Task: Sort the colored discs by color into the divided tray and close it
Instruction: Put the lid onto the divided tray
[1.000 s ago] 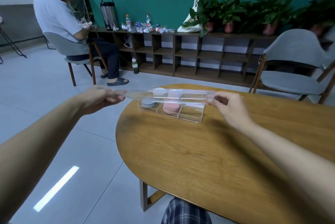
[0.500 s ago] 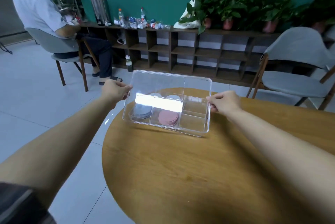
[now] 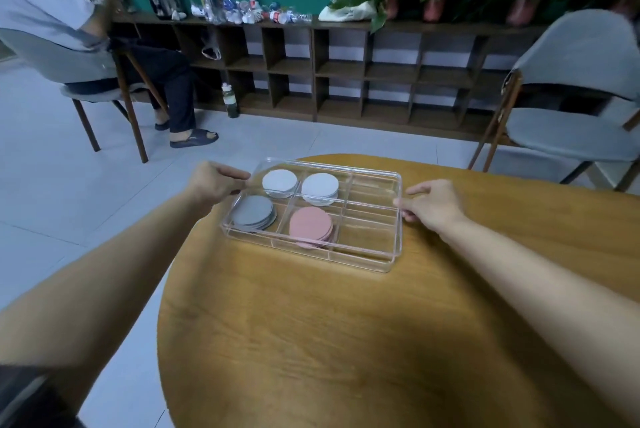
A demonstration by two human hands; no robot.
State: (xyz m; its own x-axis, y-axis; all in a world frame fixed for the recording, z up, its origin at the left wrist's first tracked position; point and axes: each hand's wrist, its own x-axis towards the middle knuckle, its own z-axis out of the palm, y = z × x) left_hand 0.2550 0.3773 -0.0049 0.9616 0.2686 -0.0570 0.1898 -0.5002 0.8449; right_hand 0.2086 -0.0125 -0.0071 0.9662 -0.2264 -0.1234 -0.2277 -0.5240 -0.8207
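The round wooden table [image 3: 346, 341] lies open from its near edge to the clear plastic divided tray [image 3: 346, 259]. A clear plastic lid [image 3: 375, 182] covers the compartments, with the left hand [image 3: 211, 182] and right hand [image 3: 433, 202] gripping its short ends.

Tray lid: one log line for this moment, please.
lid: lying on tray | left hand: holds left end | right hand: holds right end | contents: grey discs, pink discs, two pale stacks, separate compartments
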